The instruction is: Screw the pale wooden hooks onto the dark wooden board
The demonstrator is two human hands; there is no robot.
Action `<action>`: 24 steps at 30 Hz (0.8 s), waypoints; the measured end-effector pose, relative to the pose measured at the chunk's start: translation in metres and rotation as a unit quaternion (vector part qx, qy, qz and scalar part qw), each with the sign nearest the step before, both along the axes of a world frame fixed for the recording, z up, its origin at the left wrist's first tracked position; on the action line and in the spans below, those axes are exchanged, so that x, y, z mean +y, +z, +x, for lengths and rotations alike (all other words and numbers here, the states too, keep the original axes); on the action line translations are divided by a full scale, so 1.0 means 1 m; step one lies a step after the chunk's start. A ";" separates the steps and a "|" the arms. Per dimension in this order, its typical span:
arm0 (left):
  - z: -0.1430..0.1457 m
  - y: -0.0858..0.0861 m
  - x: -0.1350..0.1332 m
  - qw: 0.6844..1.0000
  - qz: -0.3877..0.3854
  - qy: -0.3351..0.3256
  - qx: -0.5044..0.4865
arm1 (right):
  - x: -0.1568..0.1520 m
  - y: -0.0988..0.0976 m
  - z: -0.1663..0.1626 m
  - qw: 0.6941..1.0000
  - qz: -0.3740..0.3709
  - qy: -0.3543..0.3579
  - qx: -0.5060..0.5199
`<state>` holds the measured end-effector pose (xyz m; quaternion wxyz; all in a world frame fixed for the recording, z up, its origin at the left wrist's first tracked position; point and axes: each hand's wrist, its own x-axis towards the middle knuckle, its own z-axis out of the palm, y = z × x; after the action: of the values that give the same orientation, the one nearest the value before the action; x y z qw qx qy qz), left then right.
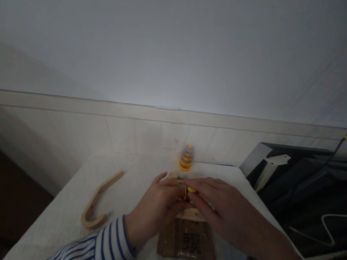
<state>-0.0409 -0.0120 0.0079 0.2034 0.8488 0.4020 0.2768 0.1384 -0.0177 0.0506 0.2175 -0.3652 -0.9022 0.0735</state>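
Left hand: striped sleeve at the wrist; fingers bent over the end of a pale wooden piece, touching it; grip not discernible.
Right hand: fingers pinched shut on a small yellow-capped tool, set between both hands, directly above the pale wooden piece.
Pale wooden piece: flat on a brown printed pouch, at the near middle of the tabletop.
Curved wooden hook: flat on the white tabletop, well left of the hands, untouched.
Yellow domed container: upright at the far tabletop edge, just beyond the hands.
Dark cable and white cord: off to the right, past the tabletop.
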 end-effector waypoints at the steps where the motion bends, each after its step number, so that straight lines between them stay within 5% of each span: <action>1: 0.000 0.000 0.000 1.000 0.000 0.001 -0.003 | 0.000 0.001 -0.001 1.000 0.001 0.002 0.002; 24: -0.004 0.003 0.007 1.000 -0.005 -0.012 -0.016 | 0.003 0.005 -0.004 1.000 -0.026 0.007 0.010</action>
<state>-0.0449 -0.0051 0.0109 0.2171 0.8480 0.3901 0.2856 0.1347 -0.0143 0.0560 0.2161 -0.3633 -0.9005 0.1017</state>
